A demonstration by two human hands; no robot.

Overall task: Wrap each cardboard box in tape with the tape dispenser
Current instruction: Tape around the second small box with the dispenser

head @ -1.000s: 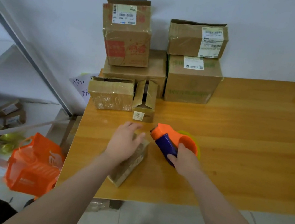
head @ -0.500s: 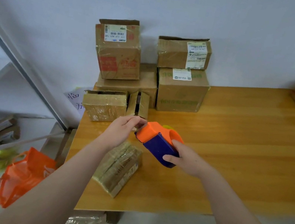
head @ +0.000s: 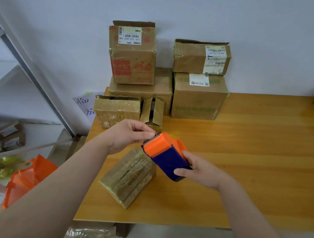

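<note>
Hovering above the box (head: 127,178), which lies near the front edge of the tabletop (head: 248,165), the dispenser (head: 166,157) is held in the right hand (head: 201,173), whose grip is wrapped round its blue body. The grip of the left hand (head: 126,136) is narrowed to a pinch at the toothed edge, apparently on the tape end, though no tape can be discerned. Should that end slip, it may be lost on the roll, and the unheld box may be dragged by stuck tape.
</note>
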